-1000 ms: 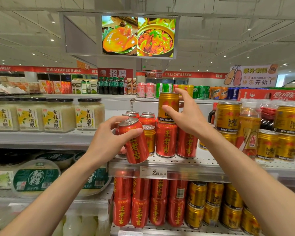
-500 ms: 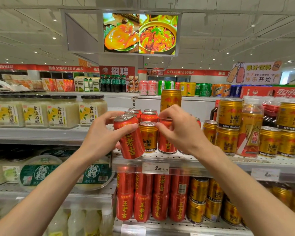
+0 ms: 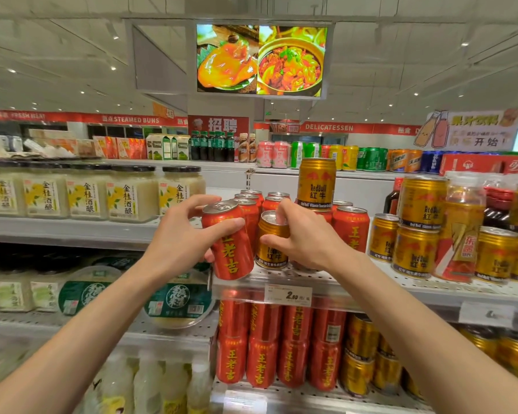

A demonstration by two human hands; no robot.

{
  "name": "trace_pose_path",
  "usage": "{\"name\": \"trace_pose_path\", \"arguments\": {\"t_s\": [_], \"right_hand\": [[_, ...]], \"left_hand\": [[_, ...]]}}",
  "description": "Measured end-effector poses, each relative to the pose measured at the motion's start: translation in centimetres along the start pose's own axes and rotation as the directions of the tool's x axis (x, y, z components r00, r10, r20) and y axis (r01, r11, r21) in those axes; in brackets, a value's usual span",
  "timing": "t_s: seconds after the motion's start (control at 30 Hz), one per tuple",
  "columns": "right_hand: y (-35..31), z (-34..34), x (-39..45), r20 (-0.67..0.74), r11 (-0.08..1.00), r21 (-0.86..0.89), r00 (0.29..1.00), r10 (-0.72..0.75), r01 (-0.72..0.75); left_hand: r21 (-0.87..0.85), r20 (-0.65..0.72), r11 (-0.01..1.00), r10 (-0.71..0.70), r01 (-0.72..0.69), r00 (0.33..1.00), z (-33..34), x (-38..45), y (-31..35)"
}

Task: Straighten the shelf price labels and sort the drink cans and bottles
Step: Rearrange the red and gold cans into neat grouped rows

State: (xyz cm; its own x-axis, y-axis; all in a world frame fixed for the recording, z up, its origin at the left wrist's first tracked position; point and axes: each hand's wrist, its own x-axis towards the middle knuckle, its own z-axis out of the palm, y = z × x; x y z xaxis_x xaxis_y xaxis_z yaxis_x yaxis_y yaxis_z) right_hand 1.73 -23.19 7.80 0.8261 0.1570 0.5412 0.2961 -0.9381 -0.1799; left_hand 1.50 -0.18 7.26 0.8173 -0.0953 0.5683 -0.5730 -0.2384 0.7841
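Landmark: white price label (image 3: pixel 288 294) on the front rail of the drink shelf (image 3: pixel 401 289).

Nearest, just above-left of the label: left hand (image 3: pixel 177 243), grip clamped round a red can (image 3: pixel 228 240). Thumb across the front, fingers behind. Can tilts top-left, its base at or just off the shelf's front edge; cannot tell whether it touches. Likely lifted clear to open access to the neighbour.

Directly above the label: right hand (image 3: pixel 308 237), grip closed on a short gold can (image 3: pixel 272 239) standing upright on the shelf, touching or just beside the red can. Thumb on the front wall, fingers over the rim. Judgement: this gold can sits in the red row and is being pulled for re-sorting.

Behind, above the label: red can row (image 3: pixel 351 227), with a tall gold can (image 3: pixel 316 183) stacked on top, also apparently misplaced.

Right of the label: gold can group (image 3: pixel 416 234), probable destination, plus a bottle (image 3: pixel 461 228).

Label itself reads level; a second label (image 3: pixel 486 314) to its right is blurred.

Below the label: lower shelf, red cans (image 3: pixel 263 345) left, gold right.
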Motion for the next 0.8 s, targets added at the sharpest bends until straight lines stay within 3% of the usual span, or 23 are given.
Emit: {"name": "trace_pose_path", "arguments": {"t_s": [0.4, 0.8], "right_hand": [[0.7, -0.8, -1.1, -0.081, 0.97, 0.216, 0.992, -0.092, 0.107], [2.5, -5.3, -5.1, 0.027, 0.891, 0.453, 0.998, -0.053, 0.035]], "left_hand": [[0.041, 0.006, 0.998, 0.05, -0.051, 0.999, -0.4, 0.2, -0.2], [0.071, 0.176, 0.994, 0.068, -0.081, 0.982, 2.5, 1.1, 1.2]]}}
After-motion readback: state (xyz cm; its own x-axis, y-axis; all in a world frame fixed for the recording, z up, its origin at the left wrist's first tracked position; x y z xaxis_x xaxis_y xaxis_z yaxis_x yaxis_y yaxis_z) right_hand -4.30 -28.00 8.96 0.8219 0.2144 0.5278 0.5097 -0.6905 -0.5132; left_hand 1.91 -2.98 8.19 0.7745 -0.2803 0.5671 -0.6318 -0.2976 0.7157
